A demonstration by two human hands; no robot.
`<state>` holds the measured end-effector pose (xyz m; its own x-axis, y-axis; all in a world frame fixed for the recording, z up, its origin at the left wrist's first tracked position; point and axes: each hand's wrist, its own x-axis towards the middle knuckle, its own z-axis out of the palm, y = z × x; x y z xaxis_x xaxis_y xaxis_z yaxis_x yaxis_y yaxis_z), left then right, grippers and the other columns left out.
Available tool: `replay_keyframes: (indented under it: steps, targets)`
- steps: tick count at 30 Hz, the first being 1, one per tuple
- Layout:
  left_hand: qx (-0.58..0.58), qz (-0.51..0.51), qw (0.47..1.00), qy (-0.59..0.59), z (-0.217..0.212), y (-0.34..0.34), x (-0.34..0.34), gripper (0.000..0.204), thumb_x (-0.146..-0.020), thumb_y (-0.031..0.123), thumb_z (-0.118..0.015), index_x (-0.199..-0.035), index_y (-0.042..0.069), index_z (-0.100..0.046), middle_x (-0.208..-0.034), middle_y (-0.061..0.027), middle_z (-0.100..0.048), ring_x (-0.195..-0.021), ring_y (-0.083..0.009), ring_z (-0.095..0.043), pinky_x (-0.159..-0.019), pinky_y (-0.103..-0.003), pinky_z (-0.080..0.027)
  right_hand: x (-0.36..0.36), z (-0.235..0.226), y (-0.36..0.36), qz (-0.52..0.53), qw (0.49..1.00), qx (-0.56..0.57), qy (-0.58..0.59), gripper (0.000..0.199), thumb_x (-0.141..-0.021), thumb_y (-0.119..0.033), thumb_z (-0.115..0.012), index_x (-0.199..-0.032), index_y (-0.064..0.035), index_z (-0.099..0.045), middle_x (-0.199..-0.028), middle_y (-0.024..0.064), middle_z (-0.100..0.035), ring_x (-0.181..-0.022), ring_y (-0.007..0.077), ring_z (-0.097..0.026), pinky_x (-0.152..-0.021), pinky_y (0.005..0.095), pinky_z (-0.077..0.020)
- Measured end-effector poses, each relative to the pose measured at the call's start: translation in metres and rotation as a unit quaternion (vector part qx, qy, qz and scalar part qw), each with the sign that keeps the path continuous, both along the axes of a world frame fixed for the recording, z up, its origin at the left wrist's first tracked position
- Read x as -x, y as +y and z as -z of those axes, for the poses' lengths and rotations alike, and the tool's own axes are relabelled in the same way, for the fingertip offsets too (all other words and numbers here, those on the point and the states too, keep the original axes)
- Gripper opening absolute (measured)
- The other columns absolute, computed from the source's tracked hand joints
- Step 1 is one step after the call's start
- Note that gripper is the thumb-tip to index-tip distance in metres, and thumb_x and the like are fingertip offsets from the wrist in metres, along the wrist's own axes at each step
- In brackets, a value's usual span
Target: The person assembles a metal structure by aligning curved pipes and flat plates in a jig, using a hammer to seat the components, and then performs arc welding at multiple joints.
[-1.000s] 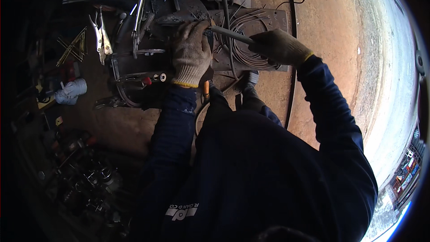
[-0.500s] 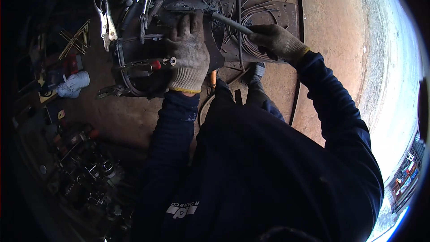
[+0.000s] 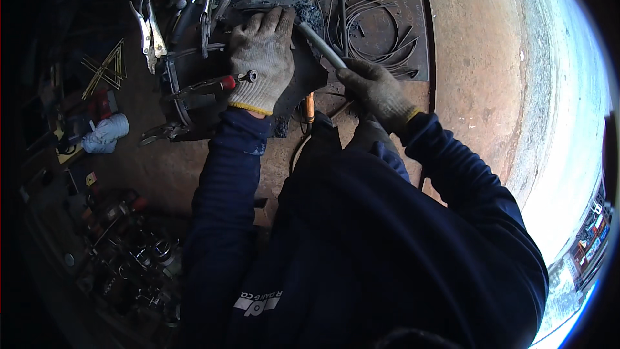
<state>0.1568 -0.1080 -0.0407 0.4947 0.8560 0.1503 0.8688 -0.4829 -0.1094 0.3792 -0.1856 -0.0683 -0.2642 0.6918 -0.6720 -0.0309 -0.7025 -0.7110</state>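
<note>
My left hand (image 3: 263, 58), in a pale knit glove, lies flat with its fingers out on a dark metal piece (image 3: 309, 87). My right hand (image 3: 378, 90), also gloved, is wrapped round a grey metal rod (image 3: 321, 45). The rod's far end rests at or just above the dark piece, right of my left fingertips; contact is hard to tell. Dark flakes (image 3: 308, 8) lie scattered beyond it. Beside my left wrist, a tool with a red part (image 3: 227, 83) and a round end overlaps the glove. My left palm hides what is under it.
Silver locking pliers (image 3: 149, 32) and a long clamp (image 3: 208, 13) stand left of my left hand. Coiled wire or rod (image 3: 368, 22) lies on a plate at the right. An orange handle (image 3: 310, 108) hangs near my legs. Thin rods (image 3: 106, 71) and a pale cloth (image 3: 106, 134) are farther left.
My right hand has come left and slightly down, and the rod now slants more steeply. My left hand has shifted a little left and up, its fingers still flat. The whole view has moved slightly.
</note>
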Motion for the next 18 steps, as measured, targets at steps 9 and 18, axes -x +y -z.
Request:
replay_keyframes:
  steps: [9, 18]
  targets:
    - [0.066, 0.027, 0.997, 0.031, 0.000, 0.011, 0.009, 0.041, -0.087, 0.017, -0.066, -0.128, 0.018, -0.067, -0.129, -0.0034, -0.067, -0.105, -0.0262, -0.069, -0.087, -0.044, -0.057, 0.006, -0.008, -0.003, -0.008, 0.999, 0.022, -0.022, 0.051, -0.101, -0.037, -0.066, -0.140, -0.0032, -0.061, -0.082, 0.0017, -0.060, -0.065, 0.0079, -0.057, -0.057, 0.0250, -0.0518]
    - [0.062, 0.028, 0.997, 0.032, 0.003, 0.012, 0.006, 0.033, -0.093, 0.018, -0.063, -0.125, 0.019, -0.069, -0.125, -0.0030, -0.069, -0.105, -0.0263, -0.071, -0.088, -0.042, -0.060, -0.010, 0.000, 0.001, -0.033, 0.999, -0.004, -0.012, 0.045, -0.105, -0.031, -0.060, -0.140, -0.0011, -0.058, -0.075, 0.0010, -0.060, -0.055, 0.0067, -0.054, -0.047, 0.0220, -0.0450]
